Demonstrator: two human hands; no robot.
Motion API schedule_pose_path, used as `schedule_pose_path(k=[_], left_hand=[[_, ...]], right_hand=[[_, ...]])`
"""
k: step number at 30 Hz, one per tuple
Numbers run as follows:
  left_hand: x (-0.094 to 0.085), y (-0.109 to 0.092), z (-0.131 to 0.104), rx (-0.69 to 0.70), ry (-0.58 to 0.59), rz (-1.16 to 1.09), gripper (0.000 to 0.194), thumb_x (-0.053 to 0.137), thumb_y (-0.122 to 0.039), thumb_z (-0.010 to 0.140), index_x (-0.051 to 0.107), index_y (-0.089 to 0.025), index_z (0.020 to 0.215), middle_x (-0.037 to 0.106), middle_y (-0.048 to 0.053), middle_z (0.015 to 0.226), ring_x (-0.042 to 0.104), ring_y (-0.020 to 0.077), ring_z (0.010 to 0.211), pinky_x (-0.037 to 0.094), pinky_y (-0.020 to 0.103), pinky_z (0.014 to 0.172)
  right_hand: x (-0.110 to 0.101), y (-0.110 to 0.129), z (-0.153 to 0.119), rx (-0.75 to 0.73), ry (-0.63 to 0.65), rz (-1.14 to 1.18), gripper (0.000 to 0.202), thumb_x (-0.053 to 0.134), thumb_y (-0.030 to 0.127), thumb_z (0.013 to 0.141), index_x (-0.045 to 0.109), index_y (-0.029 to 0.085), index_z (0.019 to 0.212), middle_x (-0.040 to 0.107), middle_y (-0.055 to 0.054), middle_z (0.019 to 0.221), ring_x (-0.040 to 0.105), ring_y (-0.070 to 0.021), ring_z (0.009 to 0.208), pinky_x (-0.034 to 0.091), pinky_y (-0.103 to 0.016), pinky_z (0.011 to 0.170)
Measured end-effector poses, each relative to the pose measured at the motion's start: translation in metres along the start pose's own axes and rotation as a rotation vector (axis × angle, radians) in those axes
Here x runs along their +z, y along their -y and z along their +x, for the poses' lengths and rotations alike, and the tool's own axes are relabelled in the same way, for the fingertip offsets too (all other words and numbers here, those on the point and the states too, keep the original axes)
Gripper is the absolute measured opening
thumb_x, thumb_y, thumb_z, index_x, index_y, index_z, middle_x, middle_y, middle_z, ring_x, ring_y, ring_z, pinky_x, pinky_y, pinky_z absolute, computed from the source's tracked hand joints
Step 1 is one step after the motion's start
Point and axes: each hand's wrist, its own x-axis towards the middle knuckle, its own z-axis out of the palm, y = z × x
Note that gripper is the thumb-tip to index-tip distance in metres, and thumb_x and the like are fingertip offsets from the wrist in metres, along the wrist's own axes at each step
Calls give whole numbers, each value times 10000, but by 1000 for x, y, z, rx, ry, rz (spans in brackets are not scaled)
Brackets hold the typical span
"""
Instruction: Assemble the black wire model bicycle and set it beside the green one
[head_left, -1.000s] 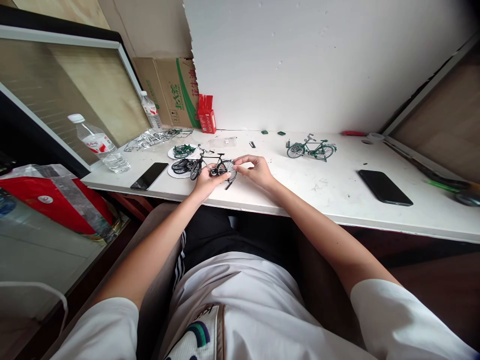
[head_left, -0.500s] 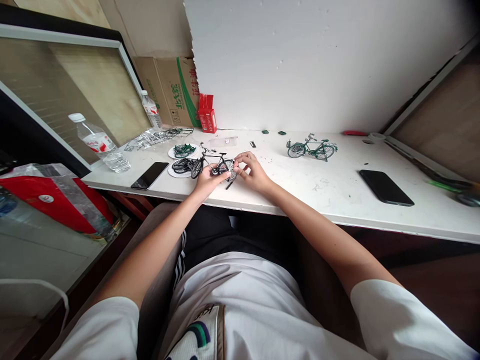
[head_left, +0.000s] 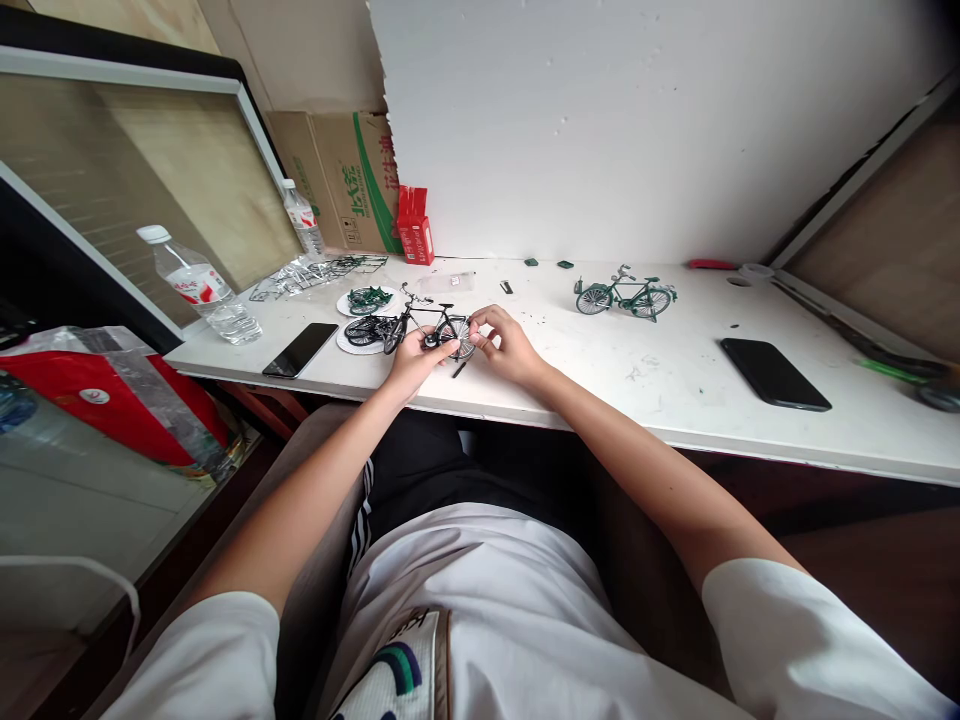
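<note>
Upright over the near part of the white table (head_left: pixel 592 380) is a black model bicycle (head_left: pixel 420 316). Its lower frame and rear wheel are gripped by my left hand (head_left: pixel 418 362). My right hand (head_left: pixel 504 345) is at the rear wheel, thumb and fingers pinched together; whether a small part sits between them is too small to tell. A short black stick (head_left: pixel 459 369) lies under the rear wheel. Just left of the bicycle, black model parts (head_left: pixel 367 329) rest on a white round plate. Green parts (head_left: pixel 367 299) lie on another one behind it.
A green model bicycle (head_left: pixel 625 294) stands back right. Phones lie left (head_left: pixel 300 350) and right (head_left: pixel 774 374). Water bottles (head_left: pixel 199 285), black part frames in clear wrap (head_left: pixel 322 272), a small red box (head_left: pixel 415 226) and a carton (head_left: pixel 337 180) occupy the back left. A white board (head_left: pixel 600 130) rises behind.
Both hands stay at the black model bicycle with almost the same grip. My right hand's fingers have shifted very slightly at the rear wheel. The other things have not moved.
</note>
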Motion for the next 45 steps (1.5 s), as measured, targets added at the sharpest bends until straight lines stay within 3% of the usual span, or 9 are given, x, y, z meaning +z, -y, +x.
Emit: schedule_pose_path(k=[5,12,25,34,39,43,45], left_hand=[[1,-1,-1,-2,-10,-5,527,1009,-444,635,739,-153,979,781,78,993,705,174,822,535,248,640],[3,-3,-1,4,-42,-4,514,990,-454,642,723,-159,968,791,96,1029,731,191,858,534,244,635],[0,2,0,35,-28,29,492,982,-461,668,742,-157,971,781,82,1001,712,178,837,536,236,625],[5,-5,-4,-24,-51,46,617,1030,-496,587,680,-178,982,795,73,990,706,181,793,558,273,649],[6,-10,-7,9,-54,64,578,1024,-487,598,676,-178,942,768,45,901,667,156,706,561,301,686],[7,-10,-8,38,-82,-9,576,1008,-479,629,663,-181,981,780,58,958,737,193,836,608,333,815],[7,-9,-8,55,-110,-30,578,1000,-474,648,655,-185,1011,789,70,1011,765,213,918,622,365,908]], right_hand=[[-1,-1,0,4,20,-6,439,589,664,1064,644,233,999,672,-129,1131,624,-285,1080,541,-396,798],[1,-4,0,-99,-6,-49,429,499,638,1117,611,240,1000,670,-124,1090,623,-280,1063,504,-478,996],[2,-8,-1,-137,-7,-81,392,472,596,1136,599,243,1025,656,-123,1087,606,-281,1047,499,-475,984],[3,-5,-1,-122,8,-94,400,451,600,1134,594,253,996,653,-116,1055,597,-287,1024,491,-479,972],[2,3,-1,-124,30,-100,376,487,588,1128,613,253,1016,671,-115,1064,599,-294,1045,491,-483,987],[2,8,-2,-83,-21,-89,429,632,654,1049,618,240,1163,669,-136,1177,609,-301,1107,519,-459,949],[2,10,-2,-5,-72,-74,523,717,722,965,631,230,1123,678,-132,1151,619,-293,1067,535,-436,901]])
